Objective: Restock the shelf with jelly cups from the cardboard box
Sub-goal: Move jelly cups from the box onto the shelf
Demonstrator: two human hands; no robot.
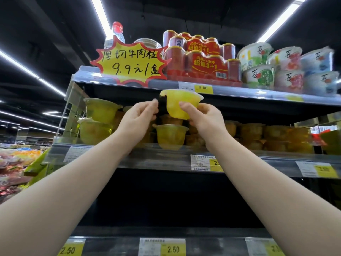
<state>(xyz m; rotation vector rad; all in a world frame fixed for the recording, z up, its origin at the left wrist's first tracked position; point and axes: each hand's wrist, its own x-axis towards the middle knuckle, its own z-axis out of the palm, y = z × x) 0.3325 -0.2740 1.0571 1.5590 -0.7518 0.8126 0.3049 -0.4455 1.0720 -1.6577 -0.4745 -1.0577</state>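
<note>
Both bare forearms reach up and away from the camera, converging in front of the middle shelf (166, 157) of a dark metal store rack. The right hand (204, 117) is raised with its wrist bent back, and its grip is clamped on a small clear-plastic jelly cup (177, 104) filled with bright yellow jelly: the thumb lies across the near wall, and the other fingers are hidden behind and beneath it. The cup is upright in the air, just under the front rail of the top shelf (239, 92) and above a dimmer green-yellow shelved cup (170, 135) standing at the middle shelf's front edge. The left hand (138, 117) is just left of the held cup, fingers bent with their tips drawn toward its rim. A dark patch sits between the fingertips and the cup, so I cannot tell whether this grip is closed on the cup or merely beside it. To the far left, a stack of two greenish cups (100, 109) stands on the same shelf; to the right, rows of amber cups (276, 133) sit in shadow, their contents hard to make out. Up top are a yellow starburst price sign (129, 61), red shrink-wrapped can packs (203, 60) and stacked white printed bowls (287, 69), blurred at the right edge. The lowest shelf's price labels are cut off by the frame's bottom.
</note>
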